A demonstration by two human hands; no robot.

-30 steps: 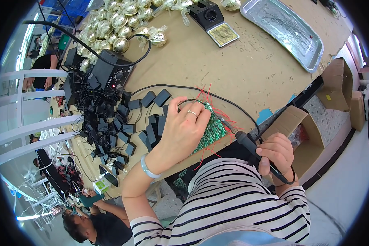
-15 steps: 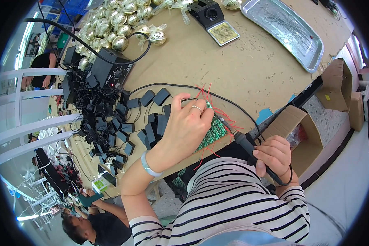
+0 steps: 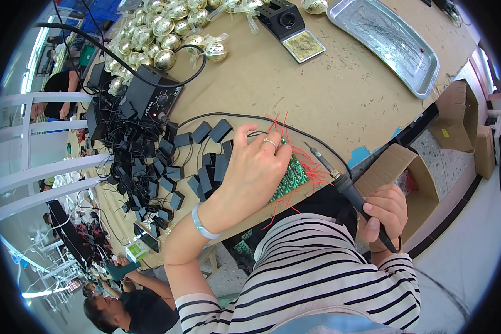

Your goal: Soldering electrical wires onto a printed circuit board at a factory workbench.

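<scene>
The soldering iron (image 3: 348,189), grasped in the right hand (image 3: 387,210), had just drawn away rightward from the green circuit board (image 3: 293,179) on the worktop (image 3: 339,100)'s near edge, seemingly breaking contact, while the left hand (image 3: 259,167) bent over the board, its exact grip hidden.

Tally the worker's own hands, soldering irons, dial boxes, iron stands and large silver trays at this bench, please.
Own hands, left hand and right hand: 2
Soldering iron, in the right hand: 1
Dial box: 1
Iron stand: 1
Large silver tray: 1
Total: 6
</scene>
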